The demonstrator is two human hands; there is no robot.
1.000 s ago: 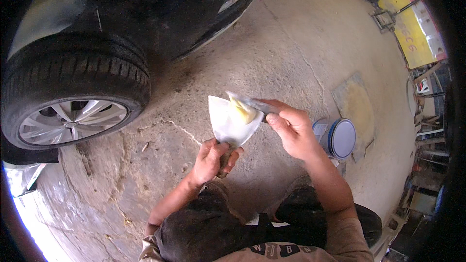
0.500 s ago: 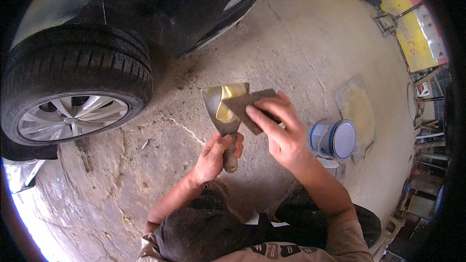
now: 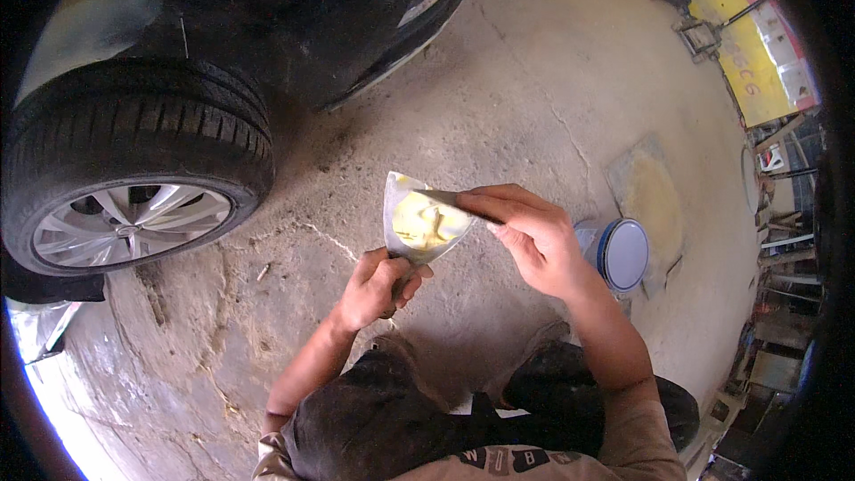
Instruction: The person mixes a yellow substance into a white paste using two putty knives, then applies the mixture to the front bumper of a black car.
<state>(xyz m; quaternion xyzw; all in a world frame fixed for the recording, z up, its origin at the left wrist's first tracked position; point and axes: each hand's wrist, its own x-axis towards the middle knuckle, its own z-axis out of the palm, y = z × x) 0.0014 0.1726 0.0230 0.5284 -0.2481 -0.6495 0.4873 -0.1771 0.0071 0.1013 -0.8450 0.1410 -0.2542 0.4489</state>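
My left hand [image 3: 378, 289] is closed round the handle of a putty knife [image 3: 392, 214], its wide metal blade tilted up and facing me. Yellow filler paste [image 3: 427, 224] lies spread over the middle of that blade. Between the thumb and fingers of my right hand [image 3: 534, 236] is a thin dark flat spreader [image 3: 456, 202], seen nearly edge-on. Its far edge touches the paste near the upper part of the blade. My left fingers hide most of the knife's handle.
A car wheel [image 3: 134, 214] and dark car body [image 3: 285, 27] with pale patches stand at left. On the concrete floor at right are a lidded tin [image 3: 622, 254] and a stained flat board [image 3: 655, 196]. Clutter [image 3: 784, 303] lines the right edge, below a yellow panel [image 3: 757, 71].
The putty knife has tipped so its blade shows more face-on, and the paste is spread wider across it. My right hand has turned the spreader from flat to nearly edge-on.
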